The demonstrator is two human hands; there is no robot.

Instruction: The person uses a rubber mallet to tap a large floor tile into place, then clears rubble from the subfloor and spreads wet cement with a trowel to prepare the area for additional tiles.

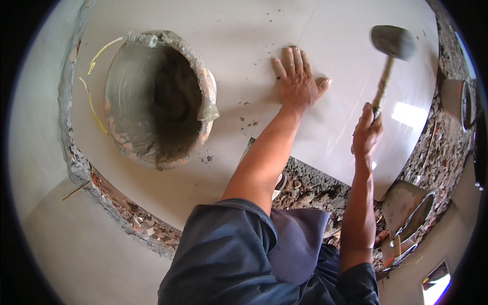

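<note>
My left hand [299,84] lies flat on the pale, glossy floor tiles [351,96], fingers spread, close to a thin seam between two tiles. In my right hand [367,133] is the wooden handle of a mallet [394,42]. Its dark, rounded head is raised at the upper right, with the handle slanting up from my fist. To the left of my left arm stands a mortar-caked bucket [133,96] with grey wet mortar inside. Small dark crumbs of mortar dot the tiles around my left hand.
Yellow cord [91,104] hangs at the bucket's left side. Rough rubble [310,185] shows beyond the tile edge near my body and along the right. More buckets [406,206] stand at the lower right and another container [456,101] at the far right. A plastered wall [38,101] borders the left.
</note>
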